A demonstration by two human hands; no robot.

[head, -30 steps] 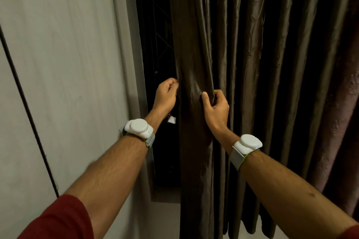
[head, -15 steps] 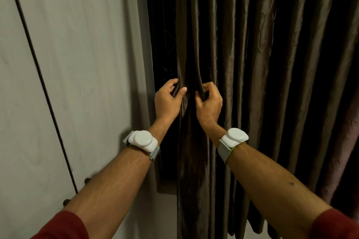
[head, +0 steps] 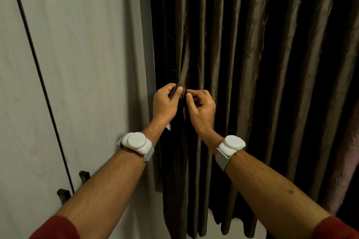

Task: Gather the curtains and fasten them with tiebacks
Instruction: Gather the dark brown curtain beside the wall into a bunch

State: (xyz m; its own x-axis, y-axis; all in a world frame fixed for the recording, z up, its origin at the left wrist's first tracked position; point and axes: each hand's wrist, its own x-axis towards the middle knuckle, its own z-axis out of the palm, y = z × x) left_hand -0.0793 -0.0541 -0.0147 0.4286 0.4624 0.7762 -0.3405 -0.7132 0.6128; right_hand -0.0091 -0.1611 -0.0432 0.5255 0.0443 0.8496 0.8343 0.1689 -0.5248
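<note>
The brown curtain [head: 242,63] hangs wide by the wall. The left hand [head: 165,102] pinches its left edge, and the right hand [head: 202,110] grabs the next fold. Gathering has just begun. No tieback shows yet.

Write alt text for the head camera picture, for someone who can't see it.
Two bare hands pinch the left edge of a brown pleated curtain: left hand, right hand. A grey wall stands to the left.
</note>
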